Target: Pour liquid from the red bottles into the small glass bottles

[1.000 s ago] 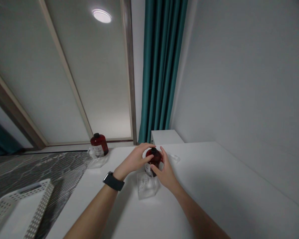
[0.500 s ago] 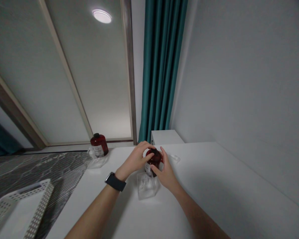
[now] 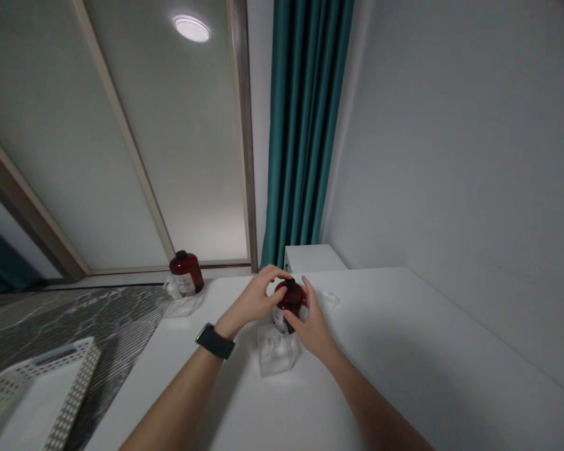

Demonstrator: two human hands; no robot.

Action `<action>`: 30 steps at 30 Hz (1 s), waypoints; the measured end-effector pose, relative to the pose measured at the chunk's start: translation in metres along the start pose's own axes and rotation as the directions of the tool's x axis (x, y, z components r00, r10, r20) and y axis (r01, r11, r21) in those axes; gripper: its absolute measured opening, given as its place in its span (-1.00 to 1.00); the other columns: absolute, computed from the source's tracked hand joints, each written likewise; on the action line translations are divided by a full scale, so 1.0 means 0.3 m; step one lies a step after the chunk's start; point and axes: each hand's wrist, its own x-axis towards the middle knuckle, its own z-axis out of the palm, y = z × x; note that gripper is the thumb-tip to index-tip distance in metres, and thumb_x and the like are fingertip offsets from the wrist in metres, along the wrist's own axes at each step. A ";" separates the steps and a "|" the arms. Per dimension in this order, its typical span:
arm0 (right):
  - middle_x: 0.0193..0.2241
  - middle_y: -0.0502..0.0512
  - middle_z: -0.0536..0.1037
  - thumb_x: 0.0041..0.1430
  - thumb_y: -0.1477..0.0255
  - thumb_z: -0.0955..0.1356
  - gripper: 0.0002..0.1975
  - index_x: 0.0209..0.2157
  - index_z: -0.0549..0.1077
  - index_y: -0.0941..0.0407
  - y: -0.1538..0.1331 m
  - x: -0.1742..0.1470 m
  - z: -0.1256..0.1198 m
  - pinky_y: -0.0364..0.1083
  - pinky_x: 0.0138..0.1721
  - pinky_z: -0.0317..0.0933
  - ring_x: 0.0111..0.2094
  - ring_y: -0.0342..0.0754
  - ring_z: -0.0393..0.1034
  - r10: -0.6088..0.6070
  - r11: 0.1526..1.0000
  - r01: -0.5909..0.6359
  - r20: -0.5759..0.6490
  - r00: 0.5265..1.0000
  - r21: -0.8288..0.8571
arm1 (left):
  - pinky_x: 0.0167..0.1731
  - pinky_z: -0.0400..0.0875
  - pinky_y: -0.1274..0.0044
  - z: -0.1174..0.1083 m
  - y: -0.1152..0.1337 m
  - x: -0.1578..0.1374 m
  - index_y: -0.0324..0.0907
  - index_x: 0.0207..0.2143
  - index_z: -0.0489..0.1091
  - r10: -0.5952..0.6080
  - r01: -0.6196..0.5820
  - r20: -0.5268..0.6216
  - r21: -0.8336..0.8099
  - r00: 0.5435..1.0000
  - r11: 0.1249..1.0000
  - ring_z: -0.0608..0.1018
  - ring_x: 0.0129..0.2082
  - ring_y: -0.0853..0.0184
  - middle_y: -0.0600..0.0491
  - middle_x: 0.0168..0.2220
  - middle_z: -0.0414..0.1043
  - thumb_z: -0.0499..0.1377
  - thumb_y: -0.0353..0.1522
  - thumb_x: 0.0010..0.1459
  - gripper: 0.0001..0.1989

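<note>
A dark red-brown bottle (image 3: 292, 300) with a pale label stands upright on the white table (image 3: 338, 394), between my two hands. My right hand (image 3: 316, 329) is closed round its right side, thumb across the front and fingers behind. On its small black cap (image 3: 290, 282), my left hand (image 3: 257, 295) has its thumb and index finger in a pinch from the left; the exact contact is partly hidden. Right in front of the bottle lies a clear plastic packet (image 3: 275, 358). A dark watch band (image 3: 215, 342) circles my left wrist.
A second red bottle (image 3: 187, 269) with a black cap stands at the table's far left corner, with clear plastic packaging (image 3: 183, 305) before it. Another clear scrap (image 3: 329, 298) lies behind my right hand. A white perforated basket (image 3: 73, 394) sits lower left, beyond the table edge.
My left thumb has shifted slightly to the left and up beside the cap, and the left wrist has moved a little left. My right hand and the bottle look unmoved.
</note>
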 end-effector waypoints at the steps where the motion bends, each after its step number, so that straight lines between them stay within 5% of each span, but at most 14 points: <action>1: 0.23 0.18 0.31 0.11 0.45 0.43 -0.14 0.36 0.00 -0.05 0.002 0.000 -0.001 0.23 0.30 0.07 0.21 0.11 0.27 -0.003 1.000 0.003 0.004 1.000 0.002 | -0.03 0.43 0.37 0.002 0.000 -0.001 -0.14 -0.09 0.46 0.003 -0.002 0.014 -0.007 1.000 1.000 0.53 -0.09 0.23 -0.01 -0.09 0.51 0.13 -0.55 0.14 -0.69; 22: 0.27 0.21 0.26 0.12 0.42 0.41 -0.20 0.35 0.05 -0.02 0.009 0.004 -0.012 0.25 0.29 0.09 0.25 0.14 0.22 -0.057 0.992 0.061 0.043 0.997 -0.110 | -0.10 0.40 0.42 0.039 -0.001 0.009 -0.14 -0.18 0.44 0.013 -0.020 -0.161 -0.037 0.987 0.999 0.50 -0.16 0.27 0.03 -0.19 0.47 0.19 -0.52 0.15 -0.81; 26: 0.26 0.22 0.27 0.19 0.37 0.37 -0.40 0.26 0.22 0.01 -0.043 0.021 -0.062 0.25 0.29 0.07 0.31 0.15 0.11 -0.195 0.959 0.188 -0.010 0.981 -0.210 | -0.07 0.38 0.40 0.021 0.016 0.006 -0.14 -0.19 0.42 0.077 -0.083 -0.159 -0.032 0.984 0.996 0.50 -0.14 0.26 0.03 -0.19 0.46 0.20 -0.50 0.17 -0.84; 30: 0.12 0.20 0.44 0.33 0.33 0.28 -0.68 0.09 0.38 0.02 -0.102 0.035 -0.101 0.19 0.24 0.15 0.22 0.10 0.26 -0.242 0.962 0.221 -0.129 0.962 -0.157 | -0.06 0.35 0.36 0.014 0.048 -0.001 -0.14 -0.20 0.40 0.116 -0.115 -0.129 0.012 0.985 0.993 0.51 -0.13 0.23 0.02 -0.19 0.48 0.22 -0.49 0.17 -0.85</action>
